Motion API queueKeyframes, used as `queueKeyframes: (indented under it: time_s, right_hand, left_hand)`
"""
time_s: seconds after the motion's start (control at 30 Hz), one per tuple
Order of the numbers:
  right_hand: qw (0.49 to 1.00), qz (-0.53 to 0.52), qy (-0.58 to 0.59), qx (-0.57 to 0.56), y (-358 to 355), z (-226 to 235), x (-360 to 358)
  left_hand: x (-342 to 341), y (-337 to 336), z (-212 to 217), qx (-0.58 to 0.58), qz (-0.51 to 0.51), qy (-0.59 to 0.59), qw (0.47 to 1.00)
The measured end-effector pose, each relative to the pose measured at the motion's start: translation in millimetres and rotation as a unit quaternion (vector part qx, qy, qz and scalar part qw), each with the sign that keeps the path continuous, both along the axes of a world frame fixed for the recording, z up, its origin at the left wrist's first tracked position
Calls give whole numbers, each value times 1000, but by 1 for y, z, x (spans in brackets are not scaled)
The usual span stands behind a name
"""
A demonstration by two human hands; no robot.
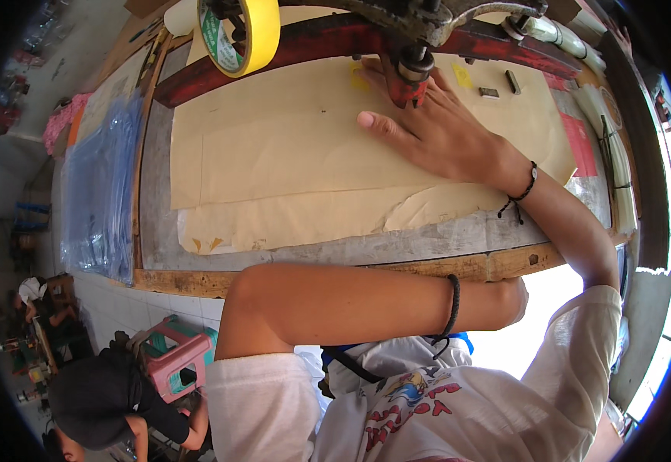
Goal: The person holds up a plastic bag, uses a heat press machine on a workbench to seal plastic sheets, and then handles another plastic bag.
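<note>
My right hand [455, 131] rests palm down on a tan sheet [274, 146] on the bench, thumb spread to the left. Its fingers reach under the red tip of a metal press head [415, 65], which partly hides them. Yellow tape patches [462, 75] lie on the sheet around those fingertips. My left forearm crosses in front of me at the bench edge. At its end, my left hand [511, 302] is bent away, with its fingers hidden. Two small dark metal blocks [489, 93] sit on the sheet right of my right hand.
A red bar [289, 54] spans the bench behind the sheet, with a yellow tape roll [262, 35] at its left. Clear bluish plastic sheets [97, 192] hang at the left. Bundled pale strips [609, 146] lie at the right. A pink stool [174, 358] and a person in black are lower left.
</note>
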State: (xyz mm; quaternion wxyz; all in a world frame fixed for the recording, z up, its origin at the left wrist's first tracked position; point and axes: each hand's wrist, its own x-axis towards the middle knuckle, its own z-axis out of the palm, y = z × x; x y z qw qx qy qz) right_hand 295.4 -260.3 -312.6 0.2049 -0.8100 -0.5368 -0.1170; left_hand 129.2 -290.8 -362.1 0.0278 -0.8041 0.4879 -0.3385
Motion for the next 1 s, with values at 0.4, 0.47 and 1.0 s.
queueKeyframes:
  time_s: [0.4,0.47,1.0]
  right_hand:
    - [999,-16,-16,-23,6,5,5]
    - [999,-13,-22,-20,7,3,6]
    - [998,-24,-55,-7,7,-2,7]
  left_hand:
    - [-2,-5,-6,-6,-17,5,1000]
    - [-3,-8,-8,-6,-19,9,1000]
    - [-4,-13,-15,18,-37,40,998]
